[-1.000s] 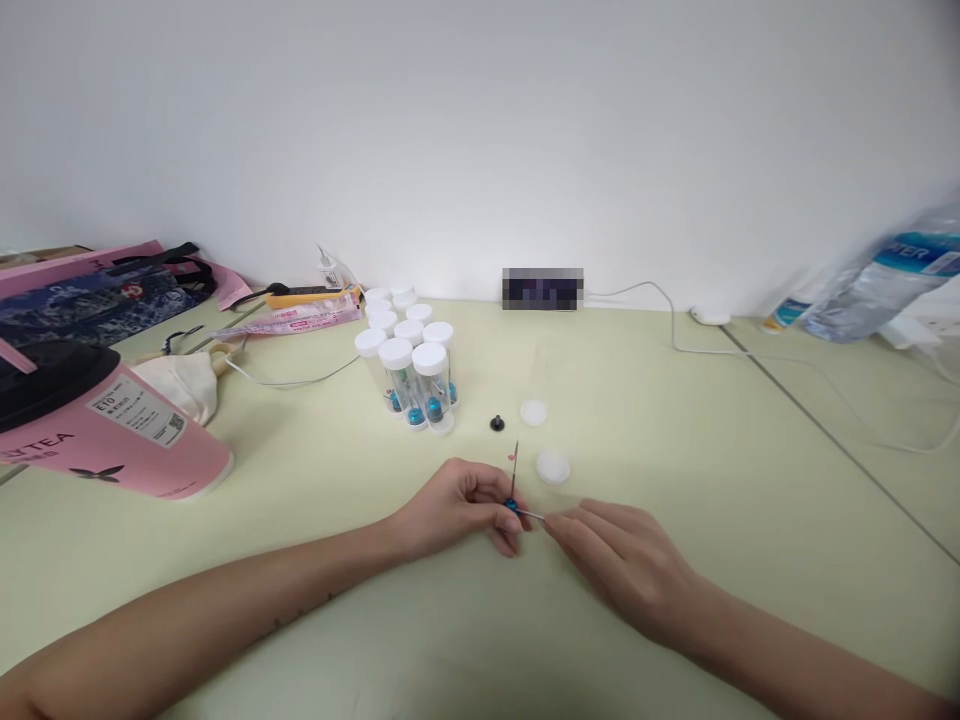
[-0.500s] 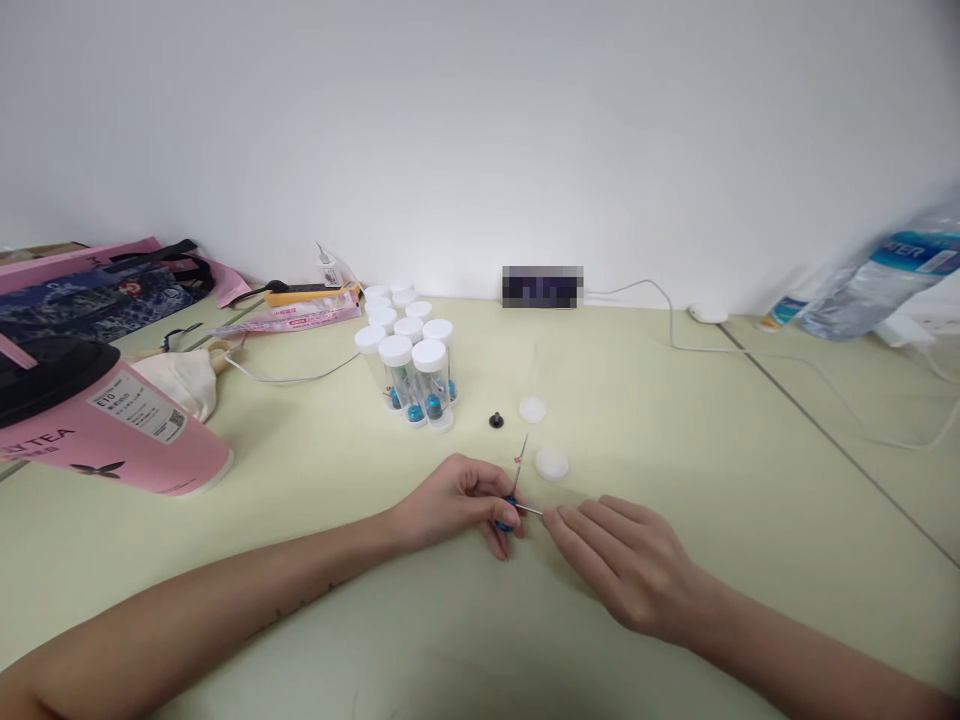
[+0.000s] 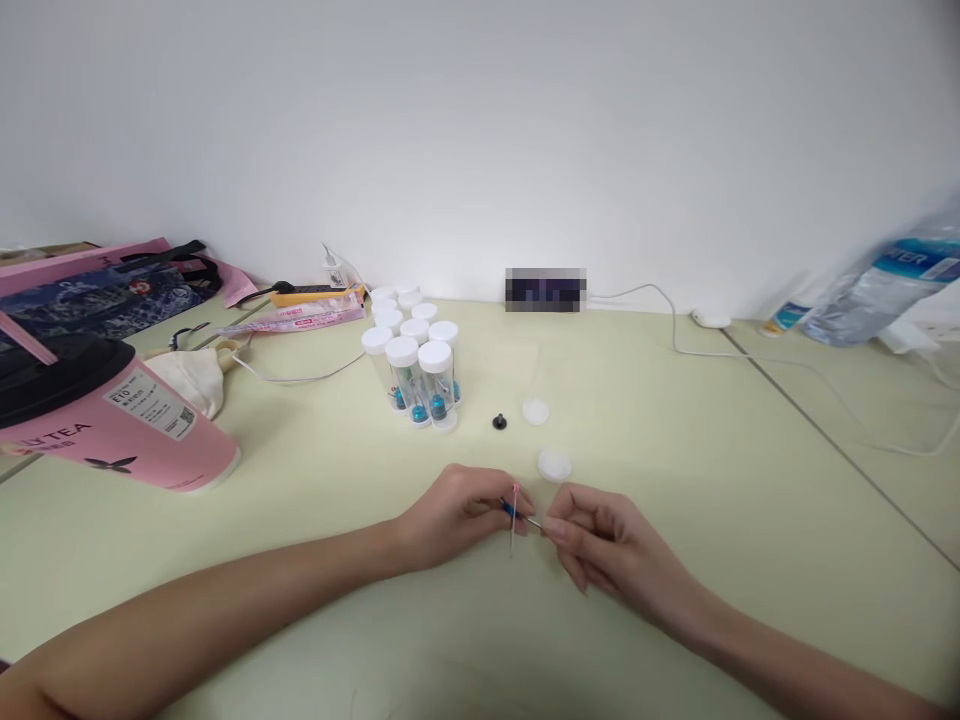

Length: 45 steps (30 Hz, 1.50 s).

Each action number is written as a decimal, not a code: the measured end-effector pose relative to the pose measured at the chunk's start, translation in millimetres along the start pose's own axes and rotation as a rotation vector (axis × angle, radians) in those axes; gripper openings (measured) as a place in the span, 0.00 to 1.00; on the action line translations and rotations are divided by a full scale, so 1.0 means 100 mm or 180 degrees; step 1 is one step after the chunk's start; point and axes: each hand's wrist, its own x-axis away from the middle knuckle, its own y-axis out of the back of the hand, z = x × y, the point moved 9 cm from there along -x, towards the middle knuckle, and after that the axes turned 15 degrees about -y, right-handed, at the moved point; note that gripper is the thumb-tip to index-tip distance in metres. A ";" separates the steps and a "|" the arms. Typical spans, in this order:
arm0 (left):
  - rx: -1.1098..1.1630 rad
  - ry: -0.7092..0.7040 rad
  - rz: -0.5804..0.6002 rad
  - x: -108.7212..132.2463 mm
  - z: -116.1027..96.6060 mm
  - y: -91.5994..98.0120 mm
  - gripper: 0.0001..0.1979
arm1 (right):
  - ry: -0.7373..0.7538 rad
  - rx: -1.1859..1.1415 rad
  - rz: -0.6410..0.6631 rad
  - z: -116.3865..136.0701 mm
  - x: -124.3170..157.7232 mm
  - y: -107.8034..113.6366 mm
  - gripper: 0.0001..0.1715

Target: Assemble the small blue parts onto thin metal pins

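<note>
Between the fingertips of my left hand (image 3: 461, 515) is a small shiny blue part (image 3: 508, 508), mostly covered by the fingers. A thin metal rod (image 3: 513, 535) with a pink bit near its top crosses in front of it and points down toward the table. Another short metal rod (image 3: 534, 523) sticks out to the right, and my right hand (image 3: 611, 545) pinches its end between thumb and index finger. A white round lid (image 3: 555, 464) lies just beyond the hands. Behind it are a small black disc with a stem (image 3: 499, 422) and a pale translucent round piece (image 3: 535, 411).
Several clear tubes with white caps (image 3: 436, 385) stand grouped at left centre, blue parts inside. A pink cup (image 3: 187, 440) leans at the left beside a cloth pouch (image 3: 191, 375). A digital clock (image 3: 545, 290) and its cable stand by the wall; a water bottle (image 3: 874, 285) is at far right.
The rod with the pink bit has swung from pointing up and away to pointing down. My right hand has turned, its thumb now showing on the near side.
</note>
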 end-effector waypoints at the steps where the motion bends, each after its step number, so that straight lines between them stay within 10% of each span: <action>1: -0.0183 -0.0146 0.0078 0.00 -0.06 -0.01 0.08 | -0.0134 -0.0279 0.0219 -0.02 -0.01 -0.04 0.17; 11: 0.0255 0.0533 -0.0212 -0.01 0.10 0.06 0.11 | 0.1579 0.1704 -0.1381 0.32 0.26 0.13 0.15; 20: -0.0356 0.0418 -0.0131 0.01 0.02 0.06 0.12 | 0.0021 -0.0700 0.0076 0.02 -0.02 0.01 0.16; 28: 0.0160 0.0560 -0.0628 0.00 0.09 0.15 0.11 | -0.0029 -0.0124 -0.0711 -0.01 -0.01 0.24 0.16; 32: 0.0587 0.0639 -0.1171 -0.01 0.15 0.28 0.10 | 0.0542 0.0968 -0.1711 0.36 0.16 0.63 0.12; 37: 0.0786 0.0654 -0.0959 -0.04 0.16 0.22 0.12 | 0.1837 0.2186 -0.3211 1.28 0.52 0.93 0.07; 45: 0.0653 0.0107 -0.1079 -0.08 0.09 0.32 0.14 | 0.1725 0.2876 -0.3114 1.71 0.05 0.91 0.09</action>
